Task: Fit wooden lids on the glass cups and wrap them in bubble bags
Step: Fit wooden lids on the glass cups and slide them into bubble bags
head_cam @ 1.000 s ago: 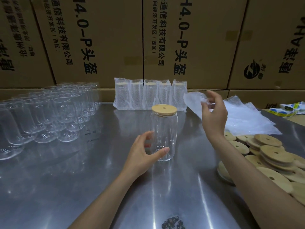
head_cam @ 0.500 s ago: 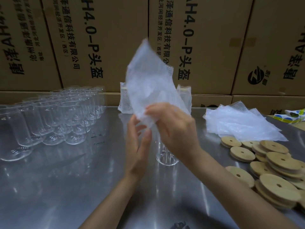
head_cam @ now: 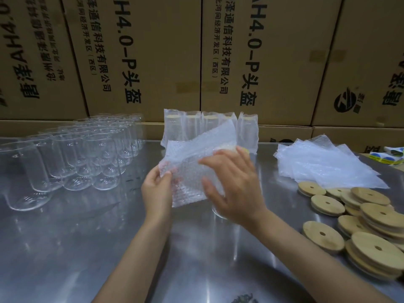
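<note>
Behind the bubble bag [head_cam: 192,169] stands the lidded glass cup [head_cam: 218,212], upright; left hand [head_cam: 156,189] pinches the bag's edge, right hand [head_cam: 234,184] spread across it, nearer the cup.

Background: wall of stacked cardboard boxes [head_cam: 153,57], brown, printed w/ black Chinese characters and "4.0-P"; a round black logo [head_cam: 345,103] on the box at upper right. A lower row of boxes runs along the far edge of the table. Foreground: brushed steel table [head_cam: 65,248], w/ soft streaky glare from overhead light.
</note>
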The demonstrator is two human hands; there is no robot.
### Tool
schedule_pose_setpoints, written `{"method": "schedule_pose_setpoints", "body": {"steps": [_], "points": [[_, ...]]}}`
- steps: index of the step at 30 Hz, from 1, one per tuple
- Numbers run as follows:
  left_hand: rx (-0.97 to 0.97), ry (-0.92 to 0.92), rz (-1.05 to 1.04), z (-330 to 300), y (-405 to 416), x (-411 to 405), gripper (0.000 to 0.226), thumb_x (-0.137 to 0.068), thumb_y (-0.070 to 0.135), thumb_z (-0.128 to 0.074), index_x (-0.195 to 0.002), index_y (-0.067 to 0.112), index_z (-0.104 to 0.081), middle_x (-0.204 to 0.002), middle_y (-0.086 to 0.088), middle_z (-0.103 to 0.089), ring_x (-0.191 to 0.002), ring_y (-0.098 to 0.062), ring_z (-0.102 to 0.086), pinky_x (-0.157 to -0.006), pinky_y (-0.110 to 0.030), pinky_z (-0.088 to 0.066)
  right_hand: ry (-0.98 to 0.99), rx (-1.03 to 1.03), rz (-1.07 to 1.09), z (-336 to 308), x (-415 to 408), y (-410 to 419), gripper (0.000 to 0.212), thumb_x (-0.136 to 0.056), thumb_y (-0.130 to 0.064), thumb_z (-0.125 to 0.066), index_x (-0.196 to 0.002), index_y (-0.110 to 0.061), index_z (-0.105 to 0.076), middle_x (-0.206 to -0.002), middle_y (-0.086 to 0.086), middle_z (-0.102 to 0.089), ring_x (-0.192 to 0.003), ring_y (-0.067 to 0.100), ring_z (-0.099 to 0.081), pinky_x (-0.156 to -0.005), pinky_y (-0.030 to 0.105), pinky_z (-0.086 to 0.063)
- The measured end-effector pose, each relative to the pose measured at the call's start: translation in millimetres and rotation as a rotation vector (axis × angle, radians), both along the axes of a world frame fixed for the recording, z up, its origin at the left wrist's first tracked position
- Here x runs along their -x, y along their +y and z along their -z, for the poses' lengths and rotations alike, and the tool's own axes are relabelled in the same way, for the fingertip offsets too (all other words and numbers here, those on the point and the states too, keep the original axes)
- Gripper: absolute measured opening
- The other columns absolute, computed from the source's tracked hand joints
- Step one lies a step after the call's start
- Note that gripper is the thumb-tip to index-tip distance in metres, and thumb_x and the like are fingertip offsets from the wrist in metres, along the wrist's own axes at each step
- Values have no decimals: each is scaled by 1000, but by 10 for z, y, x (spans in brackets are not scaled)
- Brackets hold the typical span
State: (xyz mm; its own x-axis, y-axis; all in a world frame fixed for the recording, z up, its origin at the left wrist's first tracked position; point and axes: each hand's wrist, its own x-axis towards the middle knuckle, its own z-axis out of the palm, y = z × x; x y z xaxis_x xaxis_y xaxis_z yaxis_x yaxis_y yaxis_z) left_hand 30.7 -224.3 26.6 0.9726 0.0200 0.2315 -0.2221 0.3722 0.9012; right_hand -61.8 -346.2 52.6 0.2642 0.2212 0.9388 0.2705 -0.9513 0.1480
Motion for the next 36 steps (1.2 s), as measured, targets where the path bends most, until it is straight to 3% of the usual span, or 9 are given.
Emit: {"method": "schedule_pose_setpoints", "body": {"steps": [4, 9, 15, 18, 21, 25, 28, 31, 36], "points": [[-156, 59, -52, 90, 106, -138, 23, -91, 1, -55, -107, 14, -66, -80, 7, -66, -68, -7, -62, -58, -17, -49, -33, -306, -17, -66, 7, -218, 34, -93, -29, -42, -113, -9, -62, -107, 3, -63, -107, 17, -48, -95, 38, -38], [-542, 57, -158, 188, 214, -297, 46, -93, 1, -48, -135, 19, -51, -132, -6, -59, -115, -26, -58, -95, -34, -45, 290, -427, 12, 69, 69, -499, 57, -84, -53, -51, -133, -25, -50, -134, -2, -47, -124, 15, -41, -97, 7, -26], [-1136, -19, -192, 270, 298, -263, 67, -85, 5, -53, -147, 19, -32, -148, -9, -32, -132, -32, -33, -106, -40, -32, 406, -585, -32, 147, 64, -545, 63, -70, -64, -63, -124, -50, -33, -119, -37, -44, -100, 3, -58, -76, 38, -54], [-1166, -268, -187, 233, 284, -211, 52, -82, 6, -62, -131, 19, -51, -134, -2, -40, -125, -25, -33, -103, -28, -29, 292, -719, -39, 192, 46, -600, 61, -71, -57, -72, -119, -48, -36, -120, -25, -50, -99, 4, -59, -73, 27, -51], [-1072, -422, 108, 145, 229, -106, 21, -78, 23, -75, -94, 31, -64, -95, 12, -59, -93, -14, -53, -84, -24, -43, 190, -945, -71, 234, 24, -728, 59, -75, -41, -79, -114, -42, -35, -123, -8, -52, -105, 14, -59, -79, 22, -48], [-1177, -396, 465, 151, 202, -37, 34, -63, 50, -84, -86, 40, -62, -99, 18, -58, -87, 0, -53, -73, -11, -41, 47, -1330, -117, 246, -2, -921, 54, -80, -35, -76, -112, -31, -34, -112, -6, -50, -113, 24, -57, -84, 29, -49], [-1286, -441, 428, 205, 217, -79, 35, -69, 46, -82, -98, 41, -62, -101, 20, -53, -90, 3, -50, -80, -13, -39, 70, -1463, -117, 293, -10, -1008, 54, -80, -40, -75, -112, -31, -32, -107, -9, -48, -112, 25, -56, -92, 48, -50], [-1258, -466, 379, 185, 204, -76, 17, -81, 22, -68, -88, 37, -70, -94, 17, -60, -82, -2, -55, -80, -19, -46, 90, -1544, -168, 313, -32, -987, 55, -77, -41, -77, -111, -33, -34, -109, -6, -52, -99, 19, -60, -77, 40, -55], [-1346, -392, 167, 127, 248, -116, 34, -72, 3, -52, -56, 30, -65, -68, 14, -63, -79, -12, -56, -71, -25, -45, 97, -1767, -272, 277, -39, -989, 57, -78, -43, -76, -117, -28, -37, -119, 2, -53, -97, 15, -62, -62, 29, -56]]}}
